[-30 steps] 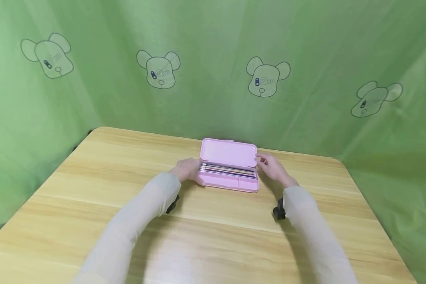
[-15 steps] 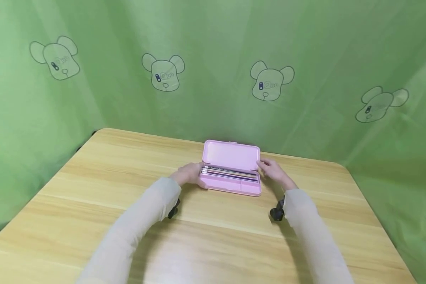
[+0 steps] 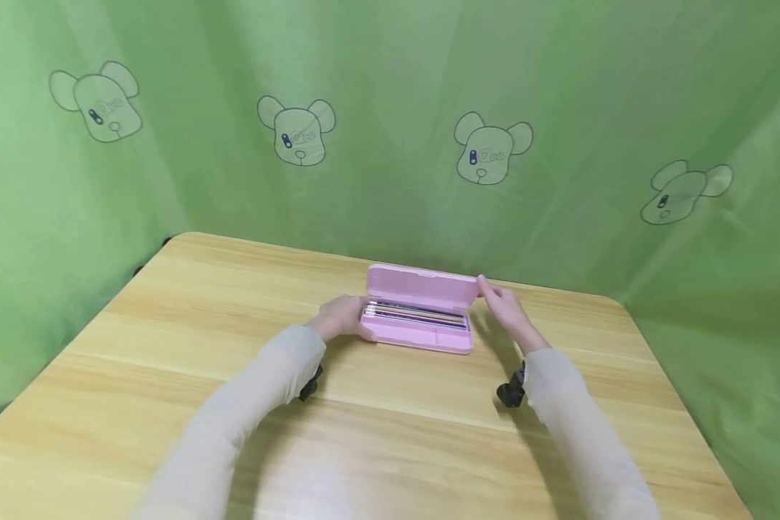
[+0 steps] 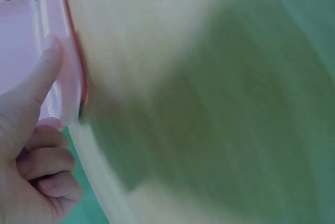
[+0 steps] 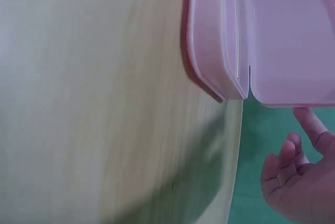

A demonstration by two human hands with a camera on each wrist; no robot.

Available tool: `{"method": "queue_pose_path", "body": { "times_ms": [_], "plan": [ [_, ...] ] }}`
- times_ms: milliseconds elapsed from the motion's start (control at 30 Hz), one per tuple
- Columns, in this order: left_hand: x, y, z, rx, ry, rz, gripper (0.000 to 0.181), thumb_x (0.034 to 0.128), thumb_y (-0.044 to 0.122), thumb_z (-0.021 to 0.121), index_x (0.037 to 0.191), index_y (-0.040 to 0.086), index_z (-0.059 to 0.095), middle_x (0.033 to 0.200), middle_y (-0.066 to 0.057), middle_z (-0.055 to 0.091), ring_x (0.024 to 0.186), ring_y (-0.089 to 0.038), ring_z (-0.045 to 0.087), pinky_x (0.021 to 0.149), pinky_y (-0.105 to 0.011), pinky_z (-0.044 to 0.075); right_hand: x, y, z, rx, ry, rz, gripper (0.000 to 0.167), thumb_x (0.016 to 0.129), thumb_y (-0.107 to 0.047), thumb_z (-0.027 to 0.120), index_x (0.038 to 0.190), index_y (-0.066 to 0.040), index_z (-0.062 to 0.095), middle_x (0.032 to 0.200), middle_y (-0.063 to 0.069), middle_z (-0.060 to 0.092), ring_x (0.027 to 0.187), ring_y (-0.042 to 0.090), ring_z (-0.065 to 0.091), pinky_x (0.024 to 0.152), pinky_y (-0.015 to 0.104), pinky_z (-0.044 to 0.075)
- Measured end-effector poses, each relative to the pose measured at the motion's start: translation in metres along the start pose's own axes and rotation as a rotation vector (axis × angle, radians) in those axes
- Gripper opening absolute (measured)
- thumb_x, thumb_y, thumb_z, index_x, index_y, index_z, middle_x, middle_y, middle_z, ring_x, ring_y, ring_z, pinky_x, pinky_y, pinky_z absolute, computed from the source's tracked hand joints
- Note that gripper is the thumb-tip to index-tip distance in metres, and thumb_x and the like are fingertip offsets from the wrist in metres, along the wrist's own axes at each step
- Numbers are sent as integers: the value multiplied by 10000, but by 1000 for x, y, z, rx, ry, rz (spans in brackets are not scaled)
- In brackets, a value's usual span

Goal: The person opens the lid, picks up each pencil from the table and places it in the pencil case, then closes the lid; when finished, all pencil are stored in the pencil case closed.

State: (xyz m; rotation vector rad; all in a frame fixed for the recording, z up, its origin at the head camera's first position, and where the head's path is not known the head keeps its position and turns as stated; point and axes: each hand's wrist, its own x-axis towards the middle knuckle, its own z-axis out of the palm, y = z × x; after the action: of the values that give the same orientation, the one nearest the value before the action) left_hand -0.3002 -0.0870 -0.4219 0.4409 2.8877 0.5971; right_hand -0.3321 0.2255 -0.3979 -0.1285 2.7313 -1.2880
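A pink pencil case (image 3: 399, 334) lies near the table's back edge, with several pencils (image 3: 419, 315) along its rear compartment. Its lid (image 3: 422, 287) stands raised and tilts a little forward. At the case's left end my left hand (image 3: 341, 318) holds it; the left wrist view has the thumb (image 4: 44, 69) on the front wall and the other fingers curled by the end. On the right side, my right hand (image 3: 503, 307) touches the lid's edge. One extended digit (image 5: 310, 123) meets that edge in the right wrist view, the other fingers being loosely bent.
The case rests on a wood-grain table (image 3: 390, 440). Close behind the table's back edge hangs a green curtain (image 3: 390, 202) with bear-head prints. Each wrist carries a small black camera (image 3: 510, 392).
The lid has tipped forward from its leaned-back position. My right hand has moved up along with the lid's edge. The left hand has stayed at the case's left end.
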Motion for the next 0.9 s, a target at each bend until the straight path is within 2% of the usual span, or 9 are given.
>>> {"method": "queue_pose_path", "body": {
  "times_ms": [167,267,367,500,600,700,767,833,900],
  "plan": [
    [-5,-10,4,11,34,51,898,677,472,746,1386,65,372,1122,-164,618,949,-260,602,797,-357,510,-10,1,-1,-35,-28,-25,767,932,-566,267,1301,94,402,1329,308,390,1226,435,361,1036,546,277],
    [-9,-15,1,-58,65,73,934,721,479,711,1423,42,278,756,-99,626,609,-153,546,550,-253,486,-16,1,-4,-62,-84,-54,748,941,-544,278,1324,92,367,1348,313,361,1229,444,353,1034,556,272],
    [-11,-18,-6,-186,101,85,854,801,452,647,1443,69,232,474,21,382,410,-87,318,381,-195,313,-21,1,-6,-86,-146,-93,725,948,-525,294,1345,79,344,1380,305,323,1260,450,312,1050,563,234],
    [-11,-22,-12,-306,127,114,652,900,397,533,1420,77,305,462,41,285,406,-71,263,385,-197,276,-28,6,-9,-106,-207,-128,667,954,-458,366,1400,29,274,1366,305,334,1237,453,334,1021,579,272],
    [-12,-24,-12,-321,137,131,551,934,386,473,1366,52,402,688,-125,605,466,-83,333,481,-254,404,-32,10,-9,-130,-251,-141,683,940,-409,439,1442,-20,186,1254,290,412,1134,411,419,947,541,371],
    [-13,-27,-10,-299,115,108,525,936,415,453,1333,72,457,793,-174,625,480,-83,347,503,-263,423,-33,14,-6,-142,-285,-168,716,918,-357,506,1451,-30,157,1121,225,467,1020,320,465,869,430,422],
    [-14,-29,-9,-290,104,93,528,920,421,483,1324,81,475,698,-110,591,505,-72,374,485,-240,411,-33,16,-4,-142,-291,-191,725,903,-321,540,1447,-21,166,1072,195,481,976,274,466,830,359,421],
    [-15,-30,-8,-291,79,77,569,890,425,536,1342,90,453,548,-20,420,476,-77,341,425,-208,331,-31,19,-1,-153,-285,-217,727,886,-286,572,1437,-2,191,1030,179,500,932,243,472,789,309,421],
    [-15,-31,-7,-295,65,73,640,854,415,595,1368,81,413,523,30,403,470,-74,352,430,-206,333,-29,21,1,-168,-287,-240,730,874,-257,591,1426,23,203,985,167,511,875,221,474,734,281,425]
  ]
}}
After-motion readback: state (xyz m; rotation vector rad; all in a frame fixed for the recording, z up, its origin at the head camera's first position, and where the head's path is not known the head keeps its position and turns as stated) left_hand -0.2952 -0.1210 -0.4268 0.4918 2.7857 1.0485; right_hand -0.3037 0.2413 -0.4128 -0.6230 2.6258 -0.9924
